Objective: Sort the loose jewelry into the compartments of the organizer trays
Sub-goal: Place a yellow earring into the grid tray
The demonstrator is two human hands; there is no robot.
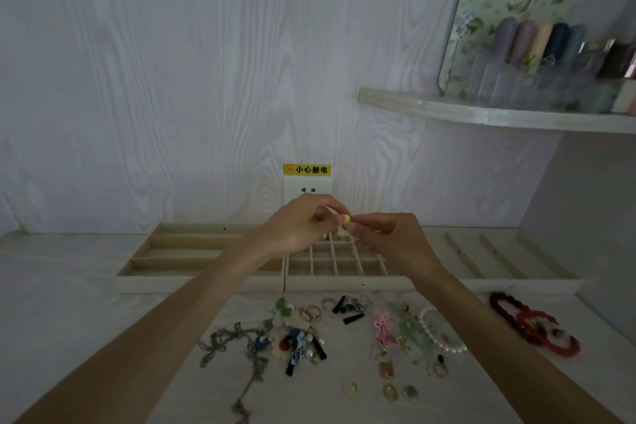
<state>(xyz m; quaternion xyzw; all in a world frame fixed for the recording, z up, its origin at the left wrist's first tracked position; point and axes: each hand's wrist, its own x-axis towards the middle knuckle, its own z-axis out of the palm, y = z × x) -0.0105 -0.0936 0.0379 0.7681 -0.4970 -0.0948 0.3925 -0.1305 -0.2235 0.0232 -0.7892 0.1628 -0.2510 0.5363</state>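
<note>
Our left hand point(297, 225) and right hand point(389, 239) pinch one small yellow piece point(347, 218) between fingertips above the grid tray point(339, 280).

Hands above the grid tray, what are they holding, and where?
A small yellow bead-like piece, pinched between the fingertips of the left hand and right hand.

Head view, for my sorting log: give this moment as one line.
both hands raised, fingers pinch small yellow piece | above grid tray | loose jewelry unsorted on table
</note>
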